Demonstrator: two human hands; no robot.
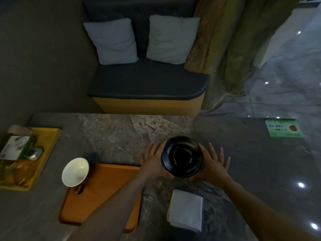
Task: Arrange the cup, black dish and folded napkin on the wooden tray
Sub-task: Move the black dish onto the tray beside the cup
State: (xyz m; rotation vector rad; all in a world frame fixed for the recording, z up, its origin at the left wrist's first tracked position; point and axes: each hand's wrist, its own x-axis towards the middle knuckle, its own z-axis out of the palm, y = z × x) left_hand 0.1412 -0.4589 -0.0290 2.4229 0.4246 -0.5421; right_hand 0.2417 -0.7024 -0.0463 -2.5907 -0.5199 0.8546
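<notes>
Well left of the fingers the cup stands on the wooden tray. The left hand and right hand, fingers spread flat, press the black dish between their palms. The folded napkin lies below, nearer the person.

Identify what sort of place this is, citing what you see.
Probably a restaurant or cafe booth: a dark cushioned bench with two pale pillows faces a grey stone-patterned table, which carries a yellow condiment tray and a green printed table card.
</notes>
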